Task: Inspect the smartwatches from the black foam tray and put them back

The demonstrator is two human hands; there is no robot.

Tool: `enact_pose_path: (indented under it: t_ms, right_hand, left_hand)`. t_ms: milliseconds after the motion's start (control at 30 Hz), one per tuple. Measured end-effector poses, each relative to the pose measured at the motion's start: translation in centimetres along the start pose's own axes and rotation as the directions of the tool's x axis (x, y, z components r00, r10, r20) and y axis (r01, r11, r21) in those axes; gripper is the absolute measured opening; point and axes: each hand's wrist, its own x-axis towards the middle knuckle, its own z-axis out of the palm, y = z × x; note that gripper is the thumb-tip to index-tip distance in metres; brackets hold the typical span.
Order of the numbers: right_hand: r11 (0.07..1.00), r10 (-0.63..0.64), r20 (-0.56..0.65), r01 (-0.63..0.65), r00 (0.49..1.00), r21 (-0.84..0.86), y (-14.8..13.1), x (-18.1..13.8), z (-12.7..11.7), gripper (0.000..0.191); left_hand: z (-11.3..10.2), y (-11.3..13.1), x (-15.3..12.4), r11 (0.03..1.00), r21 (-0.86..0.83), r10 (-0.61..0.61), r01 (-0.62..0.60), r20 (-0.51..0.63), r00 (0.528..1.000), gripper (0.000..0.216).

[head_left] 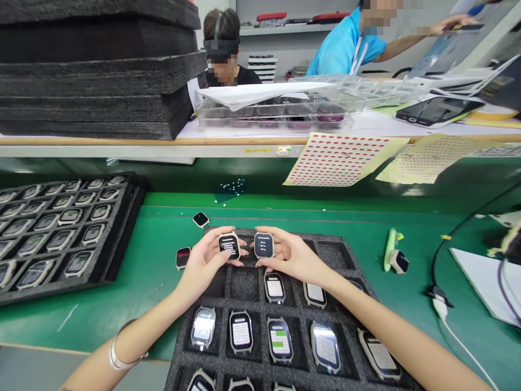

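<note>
My left hand grips a smartwatch without a strap, its lit screen showing lines of white text, and the thumb lies on the screen. A second smartwatch, its screen lit with a short list, is held by its edges in my right hand. Both are above the far side of a black foam tray with square pockets. More smartwatches lie in the nearer pockets, such as one with green bars. Two loose watches rest left of the tray, one dark and one reddish.
Another full foam tray stands at the left. A green tool with a watch beside it, a black cable and white paper lie right. Sticker sheets hang from the shelf, which bears stacked foam. Two people are beyond.
</note>
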Motion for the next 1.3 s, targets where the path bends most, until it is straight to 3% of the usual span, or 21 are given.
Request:
enact_pose_path:
  t_ms: [33,100,200,333,533,633,733,867,1033,1167,1233,1300]
  right_hand:
    - [0.985,-0.036,-0.025,0.031,0.999,-0.167,0.2,0.4,-0.2,0.057]
    - [0.868,-0.160,-0.023,0.129,0.987,-0.480,0.7,1.2,-0.5,0.046]
    - [0.684,-0.268,0.088,0.254,0.959,-0.684,1.1,2.5,-0.6,0.046]
    - [0.587,-0.280,0.172,0.311,0.944,-0.747,0.5,4.0,-0.2,0.053]
    - [0.567,-0.255,0.351,0.433,0.901,-0.700,-0.6,7.1,1.7,0.010]
    - [0.589,-0.235,0.335,0.408,0.912,-0.698,-0.1,8.4,3.8,0.027]
    - [0.640,-0.249,0.240,0.345,0.938,-0.687,0.5,9.1,5.7,0.035]
    - [0.735,-0.279,0.150,0.312,0.948,-0.602,0.3,8.8,6.3,0.027]
    - [0.857,-0.292,0.029,0.275,0.956,-0.436,-1.6,6.1,3.9,0.004]
    - [0.998,-0.041,-0.130,0.034,0.991,-0.055,-2.3,3.1,1.8,0.028]
    - [0.989,0.047,-0.140,-0.026,0.989,0.143,-2.1,1.7,1.2,0.041]
    - [0.942,0.082,-0.076,-0.052,0.994,0.332,-1.6,0.6,1.0,0.052]
  left_hand:
    - [0.0,0.1,0.0,1.000,0.006,0.002,-0.002,0.006,1.000,0.035]
    - [0.1,0.2,0.0,1.000,0.020,0.004,-0.004,0.015,1.000,0.035]
    - [0.1,0.2,0.0,0.999,0.037,0.015,-0.016,0.011,1.000,0.035]
    - [0.1,0.2,0.0,0.999,0.036,0.016,-0.016,0.009,1.000,0.035]
    - [0.0,0.2,0.1,1.000,-0.021,0.022,-0.022,0.021,1.000,0.031]
    - [-0.1,0.1,0.0,1.000,-0.023,0.020,-0.019,0.034,0.999,0.031]
    - [-0.1,-0.1,-0.1,1.000,-0.016,0.026,-0.026,0.027,0.999,0.032]
    - [-0.3,0.1,-0.1,0.996,-0.028,0.085,-0.087,-0.062,0.994,0.030]
    - [-0.5,0.7,0.2,0.990,-0.049,0.123,-0.134,-0.183,0.975,0.029]
    - [-0.2,0.4,0.3,0.996,-0.076,0.023,-0.036,-0.171,0.985,0.029]
    - [0.0,0.1,0.2,0.997,-0.081,-0.023,0.011,-0.147,0.989,0.031]
    - [0.2,-0.2,0.1,0.997,-0.071,-0.045,0.036,-0.128,0.991,0.033]
